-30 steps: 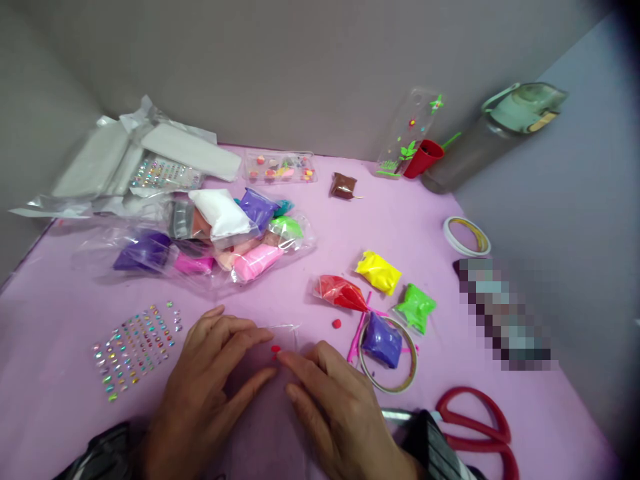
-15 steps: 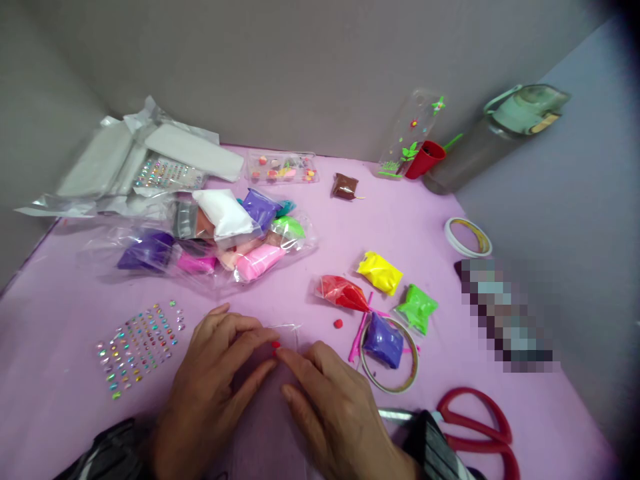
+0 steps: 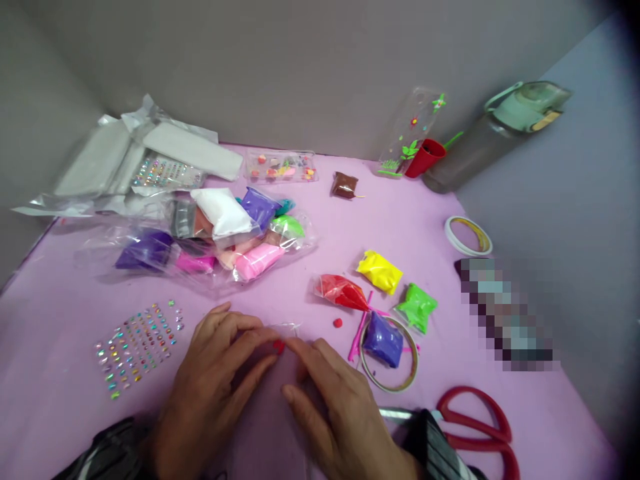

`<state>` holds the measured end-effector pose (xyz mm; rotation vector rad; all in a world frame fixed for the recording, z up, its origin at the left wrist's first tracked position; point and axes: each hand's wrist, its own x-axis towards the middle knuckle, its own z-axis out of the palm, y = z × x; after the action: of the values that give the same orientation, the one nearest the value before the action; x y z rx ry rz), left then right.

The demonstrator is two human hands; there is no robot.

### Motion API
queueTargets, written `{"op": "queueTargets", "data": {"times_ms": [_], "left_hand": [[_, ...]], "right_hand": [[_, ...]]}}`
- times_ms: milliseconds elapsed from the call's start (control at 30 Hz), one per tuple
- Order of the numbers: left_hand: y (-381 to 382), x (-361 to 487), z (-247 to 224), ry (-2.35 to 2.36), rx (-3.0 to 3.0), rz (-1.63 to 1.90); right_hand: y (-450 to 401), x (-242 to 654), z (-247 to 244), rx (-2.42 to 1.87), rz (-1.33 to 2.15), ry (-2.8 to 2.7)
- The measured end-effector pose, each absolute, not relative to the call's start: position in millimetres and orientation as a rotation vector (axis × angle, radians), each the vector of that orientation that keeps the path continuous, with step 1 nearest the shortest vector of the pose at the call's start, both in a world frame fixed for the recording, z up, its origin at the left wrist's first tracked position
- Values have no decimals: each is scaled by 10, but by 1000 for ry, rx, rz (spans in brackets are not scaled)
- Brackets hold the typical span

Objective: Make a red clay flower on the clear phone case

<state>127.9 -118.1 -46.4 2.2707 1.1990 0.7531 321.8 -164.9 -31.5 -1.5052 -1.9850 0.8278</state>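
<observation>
A small piece of red clay (image 3: 279, 346) lies at my fingertips, low over a clear phone case (image 3: 267, 433) on the table. My left hand (image 3: 220, 380) curves in from the left, its index fingertip touching the red piece or just beside it. Its thumb sits lower, with a gap between the two. From the right, my right hand (image 3: 340, 407) stretches its index finger to the piece's right side, thumb well apart. Part of the case is hidden under my hands. A red clay ball (image 3: 338, 323) sits apart, beyond my right hand.
Red (image 3: 343, 291), yellow (image 3: 380, 272) and green clay packets (image 3: 418, 308) lie ahead right. A purple packet (image 3: 384, 340) rests on a tape roll (image 3: 414, 373). Scissors (image 3: 475, 437) lie near my right sleeve, a gem sticker sheet (image 3: 140, 347) at left. A bottle (image 3: 465, 150) stands back right.
My right index fingertip has shifted slightly up and to the right along the red clay, so more of the piece shows. My left hand has barely moved.
</observation>
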Motion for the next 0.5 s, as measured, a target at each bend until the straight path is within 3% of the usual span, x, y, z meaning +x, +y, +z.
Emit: {"op": "queueTargets", "data": {"times_ms": [500], "left_hand": [[-1184,1310,-443,1219,2274,751]], "right_hand": [[-1688,3181,-339,-1593,837,-2068]]}}
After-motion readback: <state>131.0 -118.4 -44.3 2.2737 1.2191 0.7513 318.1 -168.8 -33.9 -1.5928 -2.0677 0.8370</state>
